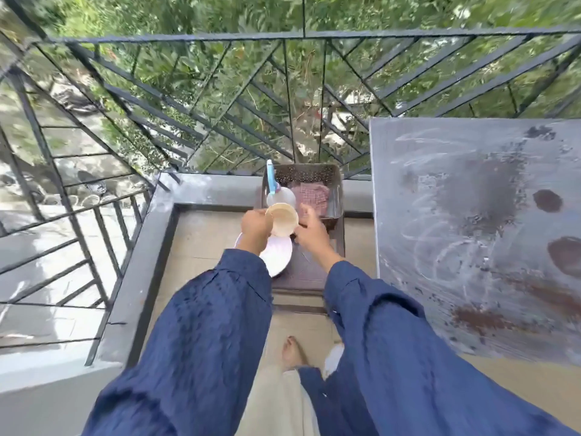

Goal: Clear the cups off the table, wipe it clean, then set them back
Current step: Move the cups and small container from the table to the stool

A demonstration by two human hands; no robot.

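landmark: brown perforated basket (314, 174), standing on the balcony ledge at the foot of the black railing (188, 39).

inside the basket: a checked cloth (309, 196) on the right, a white spray bottle (283, 196) with a blue top on the left.

the cup (282, 219), cream-coloured, is in the air just in front of the basket's near left corner, tilted with its mouth toward the camera. the left hand (256, 226) grips it from its left side.

the right hand (309, 234) is just in front of the basket's near edge, to the right of the cup, thumb raised, fingers curled downward. it cannot be told whether it holds or touches anything.

in front of the basket, under the left hand: a white plate (278, 256), partly hidden by the left wrist and blue sleeve, over the left edge of a dark stool (306, 269).

right of the basket: the grey worktop (456, 215), marked with dark stains and pale curved smears.

well in front of the basket: a bare foot (292, 350) on the tiled floor.
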